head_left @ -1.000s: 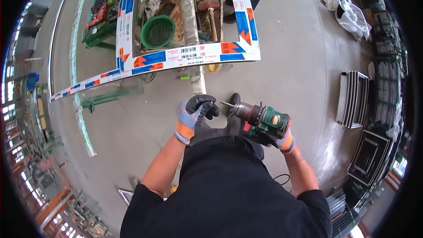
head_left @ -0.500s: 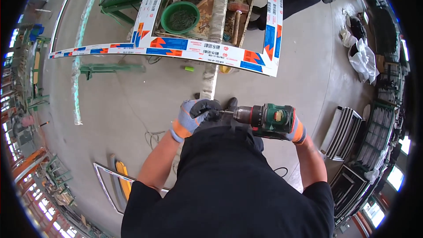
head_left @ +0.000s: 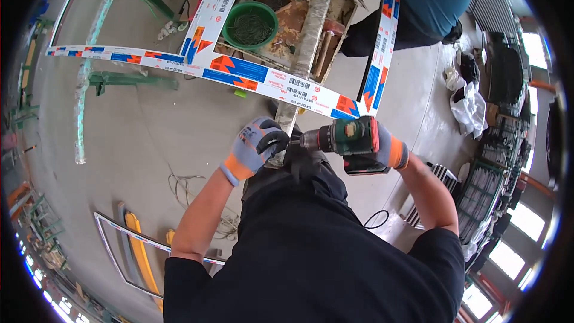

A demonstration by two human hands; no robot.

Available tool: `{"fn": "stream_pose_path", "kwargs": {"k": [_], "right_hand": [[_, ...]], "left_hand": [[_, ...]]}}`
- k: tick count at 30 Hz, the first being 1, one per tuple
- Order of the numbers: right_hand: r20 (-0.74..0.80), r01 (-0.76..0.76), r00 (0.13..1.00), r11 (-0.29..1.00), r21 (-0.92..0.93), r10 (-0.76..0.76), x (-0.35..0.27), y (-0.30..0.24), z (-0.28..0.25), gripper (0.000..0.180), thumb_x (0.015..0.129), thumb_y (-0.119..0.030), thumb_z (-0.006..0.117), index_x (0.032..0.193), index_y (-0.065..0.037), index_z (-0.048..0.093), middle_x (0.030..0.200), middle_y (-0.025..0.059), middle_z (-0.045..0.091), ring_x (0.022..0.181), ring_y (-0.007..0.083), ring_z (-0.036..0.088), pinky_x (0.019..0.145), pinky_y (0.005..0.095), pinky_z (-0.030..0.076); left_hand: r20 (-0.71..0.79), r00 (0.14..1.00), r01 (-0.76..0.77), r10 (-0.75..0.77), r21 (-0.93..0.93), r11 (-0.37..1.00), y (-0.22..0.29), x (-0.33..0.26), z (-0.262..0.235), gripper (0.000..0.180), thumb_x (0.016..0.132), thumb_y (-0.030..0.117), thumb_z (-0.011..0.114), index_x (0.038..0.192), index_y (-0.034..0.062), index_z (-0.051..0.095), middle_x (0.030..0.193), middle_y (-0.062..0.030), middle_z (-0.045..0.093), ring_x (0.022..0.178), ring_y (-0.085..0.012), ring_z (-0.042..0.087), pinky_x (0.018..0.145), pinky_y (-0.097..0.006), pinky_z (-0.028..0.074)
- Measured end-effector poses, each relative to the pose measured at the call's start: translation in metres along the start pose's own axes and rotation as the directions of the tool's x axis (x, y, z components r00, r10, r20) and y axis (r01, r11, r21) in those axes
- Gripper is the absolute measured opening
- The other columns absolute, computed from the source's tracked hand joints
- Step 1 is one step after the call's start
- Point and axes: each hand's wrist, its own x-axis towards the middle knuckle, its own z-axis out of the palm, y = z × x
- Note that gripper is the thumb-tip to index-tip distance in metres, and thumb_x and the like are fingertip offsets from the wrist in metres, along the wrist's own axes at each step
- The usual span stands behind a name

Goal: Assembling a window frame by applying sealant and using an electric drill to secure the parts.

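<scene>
Left hand [head_left: 253,145] and right hand [head_left: 385,148], both gloved, sit below my printed frame [head_left: 269,82], cut off at twelve o'clock. At three, my right wraps the drill [head_left: 351,136], fingers mostly hidden; at nine, my left curls by the bit [head_left: 295,142], pinching what, I can't tell.

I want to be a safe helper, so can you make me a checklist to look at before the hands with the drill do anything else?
1. Drill held: ok, the right hand grips it.
2. Gloves on: ok, both hands wear them.
3. Left hand away from the bit: not ok, its fingers are right by it.
4. Bit fitted straight: cannot tell, it's small and partly hidden.
5. Other person away from the frame: not ok, they're right beside it.
6. Green bowl upright: ok.
</scene>
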Motion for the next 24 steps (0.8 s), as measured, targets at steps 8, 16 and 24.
{"fn": "stream_pose_path", "kwargs": {"k": [8, 16, 24], "right_hand": [[0.093, -0.156, 0.986, 0.968, 0.198, 0.140, 0.033, 0.128, -0.054, 0.044, 0.069, -0.013, 0.081, 0.109, -0.004, 0.063, 0.108, 0.0118, 0.061, 0.104, 0.0287, 0.056, 0.093, 0.0368, 0.043], [0.656, -0.782, 0.606, 0.488, 0.388, 0.450, 0.089, 0.266, -0.111, 0.023, 0.085, -0.018, 0.064, 0.105, -0.007, 0.064, 0.098, 0.0055, 0.065, 0.086, 0.0185, 0.065, 0.077, 0.0331, 0.053], [0.775, -0.873, 0.487, 0.215, 0.437, 0.403, 0.119, 0.339, -0.077, 0.020, 0.074, -0.002, 0.074, 0.089, -0.003, 0.061, 0.064, 0.0051, 0.060, 0.052, 0.0133, 0.058, 0.046, 0.0273, 0.044]], "left_hand": [[-0.035, 0.992, 0.124, -0.119, 0.168, 0.978, -0.062, 0.084, -0.002, 0.024, 0.081, 0.020, 0.068, 0.103, 0.0106, 0.064, 0.106, -0.0114, 0.062, 0.109, -0.0310, 0.054, 0.095, -0.042, 0.044], [0.186, 0.835, 0.470, -0.518, 0.250, 0.846, -0.117, 0.185, 0.005, 0.042, 0.084, 0.035, 0.067, 0.115, 0.0070, 0.059, 0.110, -0.0152, 0.064, 0.102, -0.0314, 0.060, 0.090, -0.039, 0.046], [0.302, 0.715, 0.562, -0.631, 0.289, 0.775, -0.147, 0.194, 0.018, 0.044, 0.087, 0.043, 0.058, 0.103, 0.0015, 0.060, 0.094, -0.0203, 0.067, 0.089, -0.0362, 0.064, 0.080, -0.044, 0.050]]}}
